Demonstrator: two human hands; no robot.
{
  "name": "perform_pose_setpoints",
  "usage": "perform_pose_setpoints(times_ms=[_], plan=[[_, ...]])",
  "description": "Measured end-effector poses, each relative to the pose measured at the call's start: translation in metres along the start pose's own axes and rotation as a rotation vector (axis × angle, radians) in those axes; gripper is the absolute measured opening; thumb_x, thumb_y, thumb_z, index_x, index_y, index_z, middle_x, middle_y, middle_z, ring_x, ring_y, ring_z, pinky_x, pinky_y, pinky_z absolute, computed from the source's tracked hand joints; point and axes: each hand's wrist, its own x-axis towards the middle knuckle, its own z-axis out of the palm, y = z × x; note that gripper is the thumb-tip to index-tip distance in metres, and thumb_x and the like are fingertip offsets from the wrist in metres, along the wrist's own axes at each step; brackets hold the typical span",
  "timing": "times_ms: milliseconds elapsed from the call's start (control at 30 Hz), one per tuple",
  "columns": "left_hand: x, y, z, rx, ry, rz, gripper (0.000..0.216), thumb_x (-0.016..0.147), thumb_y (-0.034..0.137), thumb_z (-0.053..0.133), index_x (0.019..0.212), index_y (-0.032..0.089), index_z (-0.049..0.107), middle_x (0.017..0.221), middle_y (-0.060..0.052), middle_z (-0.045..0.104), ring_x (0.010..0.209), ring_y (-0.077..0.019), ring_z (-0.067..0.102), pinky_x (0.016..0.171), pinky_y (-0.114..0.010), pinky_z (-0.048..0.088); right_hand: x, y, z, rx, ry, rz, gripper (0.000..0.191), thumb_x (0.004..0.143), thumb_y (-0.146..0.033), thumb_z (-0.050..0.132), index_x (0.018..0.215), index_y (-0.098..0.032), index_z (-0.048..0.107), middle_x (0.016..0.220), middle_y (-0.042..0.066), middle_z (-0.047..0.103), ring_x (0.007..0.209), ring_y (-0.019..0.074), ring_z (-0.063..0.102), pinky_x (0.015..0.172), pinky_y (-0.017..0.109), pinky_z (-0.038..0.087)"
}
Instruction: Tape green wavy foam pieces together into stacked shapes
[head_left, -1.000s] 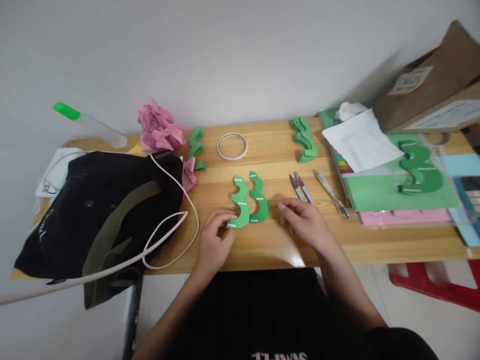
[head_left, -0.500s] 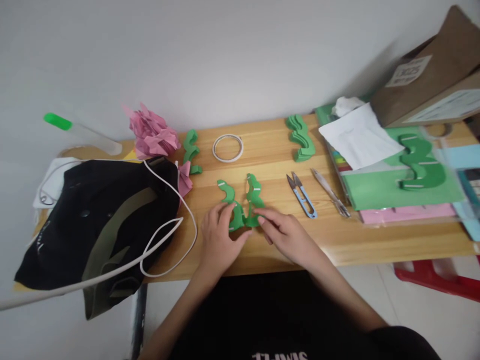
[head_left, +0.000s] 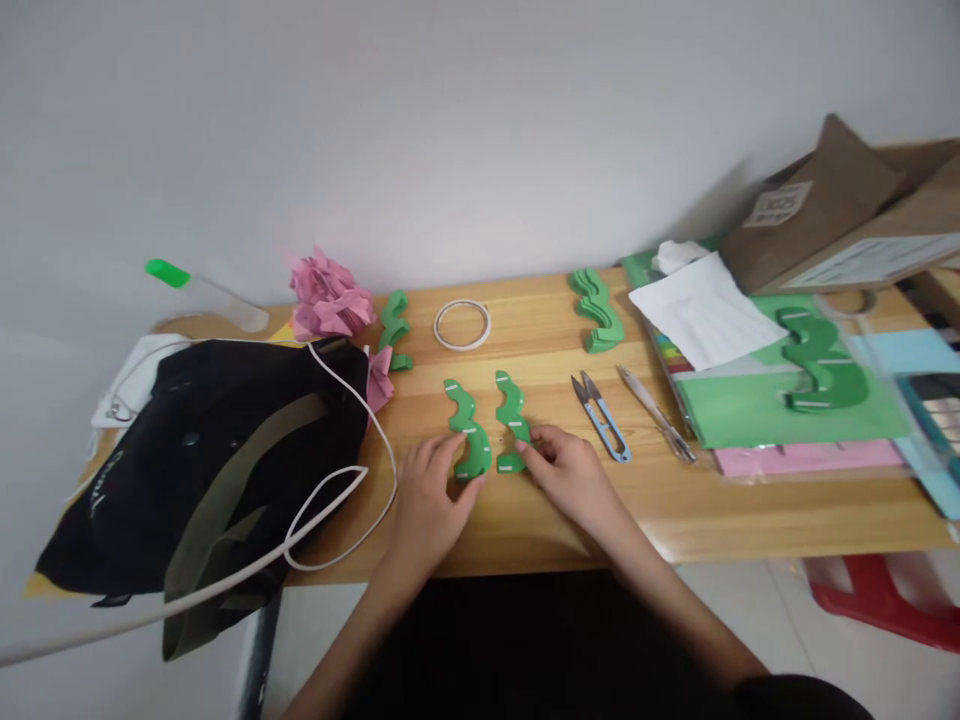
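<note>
Two wavy green paper cutouts with short white strips on them lie side by side before me, a narrow gap between them. At the lower end of the left green paper cutout (head_left: 474,450), my left hand (head_left: 431,495) has its thumb and index finger curved around the edge. The right green paper cutout (head_left: 513,408) is pinched at its lower right edge by my right hand (head_left: 568,472). To the right of that hand lie blue-handled thread snips (head_left: 611,430) and a pen (head_left: 656,412).
Behind are a tape roll (head_left: 463,325), a stack of green cutouts (head_left: 598,312) and pink folded paper (head_left: 330,295). A black bag (head_left: 225,470) with a white cable covers the left. Green sheets (head_left: 720,410), another green stack (head_left: 821,360) and a cardboard box (head_left: 817,210) occupy the right.
The two cutouts, whose lower ends met before, are now apart. The right one has turned flatter, showing more of its white strips. My view has shifted slightly upward.
</note>
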Motion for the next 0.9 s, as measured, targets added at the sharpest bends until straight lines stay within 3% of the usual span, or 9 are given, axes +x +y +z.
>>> perform_pose_setpoints(times_ms=[133,367,600,900], plan=[[-0.003,-0.005,-0.001,-0.084,0.002,-0.031,0.027,0.087,0.022,0.059,0.114,0.019,0.059,0.103,-0.009,0.069,0.098,-0.0253,0.064,0.089,-0.045,0.051,-0.002,0.002,0.000,0.087,0.026,0.004,0.019,0.083,-0.036,0.053,0.073,-0.021,0.060,0.053,-0.001,0.057,0.046,0.0138,0.050,0.047,0.024,0.037],[-0.007,-0.006,-0.005,-0.242,0.028,-0.143,0.031,0.087,0.020,0.055,0.118,0.019,0.059,0.106,-0.011,0.071,0.098,-0.0236,0.068,0.090,-0.043,0.054,-0.002,-0.003,0.007,0.424,-0.051,0.061,0.029,0.078,-0.048,0.059,0.080,-0.018,0.060,0.055,-0.003,0.058,0.039,0.0102,0.048,0.040,0.023,0.039],[-0.009,-0.006,-0.005,-0.321,0.027,-0.226,0.036,0.088,0.023,0.053,0.123,0.017,0.057,0.115,-0.014,0.070,0.105,-0.0253,0.068,0.093,-0.045,0.053,0.010,-0.011,0.026,0.312,-0.098,-0.009,0.015,0.083,-0.031,0.055,0.078,-0.018,0.062,0.054,-0.002,0.058,0.043,0.0100,0.050,0.042,0.021,0.040],[-0.011,-0.010,-0.006,-0.366,0.043,-0.276,0.034,0.089,0.023,0.052,0.123,0.019,0.058,0.117,-0.011,0.070,0.109,-0.0251,0.067,0.096,-0.043,0.052,0.013,-0.014,0.034,0.127,-0.114,-0.092,0.018,0.086,-0.025,0.052,0.084,-0.019,0.069,0.053,-0.001,0.059,0.046,0.0122,0.051,0.048,0.023,0.042]])
